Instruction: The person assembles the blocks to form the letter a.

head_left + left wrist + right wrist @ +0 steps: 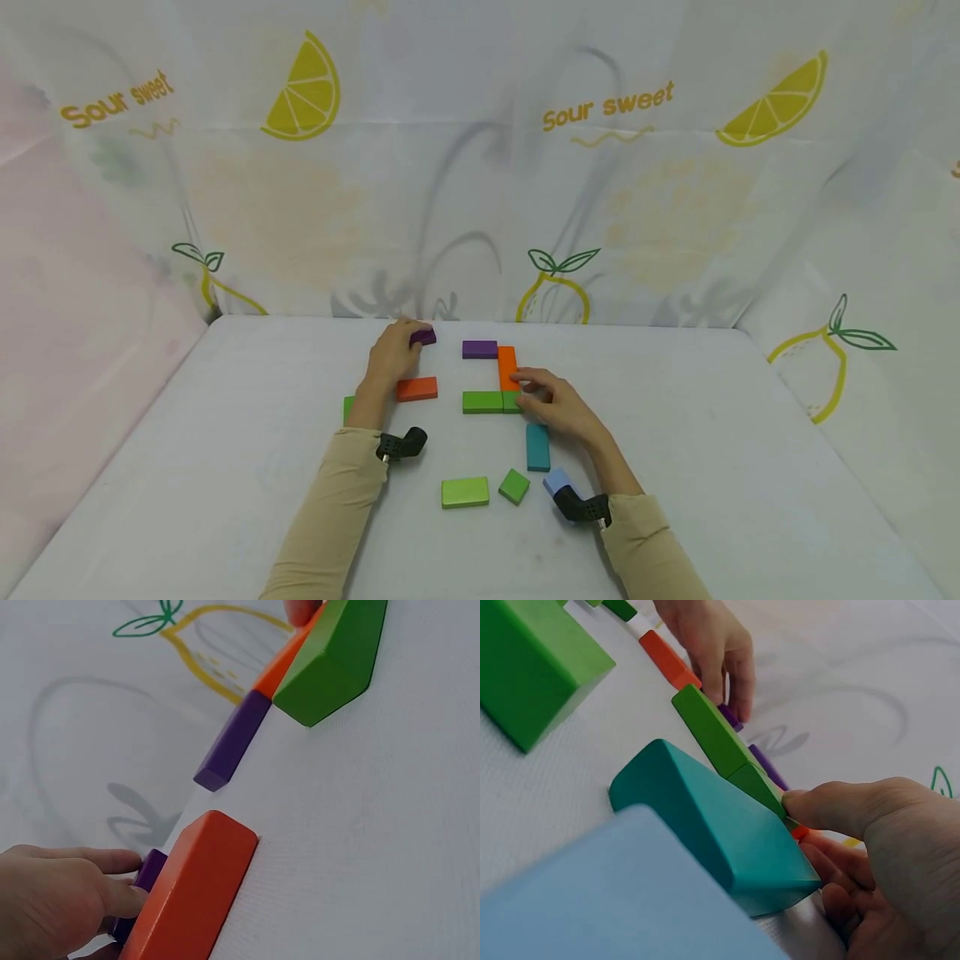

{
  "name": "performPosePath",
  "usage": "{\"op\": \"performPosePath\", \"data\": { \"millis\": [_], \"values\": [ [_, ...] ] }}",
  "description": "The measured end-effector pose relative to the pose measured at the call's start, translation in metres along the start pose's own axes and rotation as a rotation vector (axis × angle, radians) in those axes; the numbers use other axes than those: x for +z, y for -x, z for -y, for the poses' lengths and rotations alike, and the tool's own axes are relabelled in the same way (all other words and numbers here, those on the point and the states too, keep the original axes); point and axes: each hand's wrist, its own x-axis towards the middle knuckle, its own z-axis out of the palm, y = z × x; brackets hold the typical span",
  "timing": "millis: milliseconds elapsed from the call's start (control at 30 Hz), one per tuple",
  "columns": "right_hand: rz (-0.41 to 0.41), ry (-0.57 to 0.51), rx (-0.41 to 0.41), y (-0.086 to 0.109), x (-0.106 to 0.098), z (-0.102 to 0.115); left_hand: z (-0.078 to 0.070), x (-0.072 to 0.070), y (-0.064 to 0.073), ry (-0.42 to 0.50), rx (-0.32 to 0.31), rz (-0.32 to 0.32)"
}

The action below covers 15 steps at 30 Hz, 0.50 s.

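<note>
At the back left, my left hand (393, 357) pinches a dark purple block (423, 337) between thumb and fingers; the left wrist view shows the purple block (153, 868) partly hidden by fingers. An orange-red block (417, 389) lies just in front of that hand. My right hand (558, 406) touches the corner where an upright-running orange block (507, 367) meets a small green block (512, 402). Its thumb is at the small green block's end, with the fingers relaxed by the orange one. A longer green block (482, 402) adjoins the small one, and another purple block (480, 349) adjoins the orange one.
Nearer me lie a teal block (537, 447), a light blue block (557, 481) partly under the wrist camera, a green cube (513, 487) and a light green block (465, 492). Another green block (348, 407) is half hidden by my left forearm. A printed cloth backdrop (405, 183) rises behind the table.
</note>
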Motion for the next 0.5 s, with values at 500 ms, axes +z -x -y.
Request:
{"op": "performPosePath", "data": {
  "millis": [500],
  "values": [
    [-0.002, -0.002, -0.001, 0.014, -0.007, 0.033, -0.002, 0.0, 0.003, 0.033, -0.047, 0.005]
  ]
}}
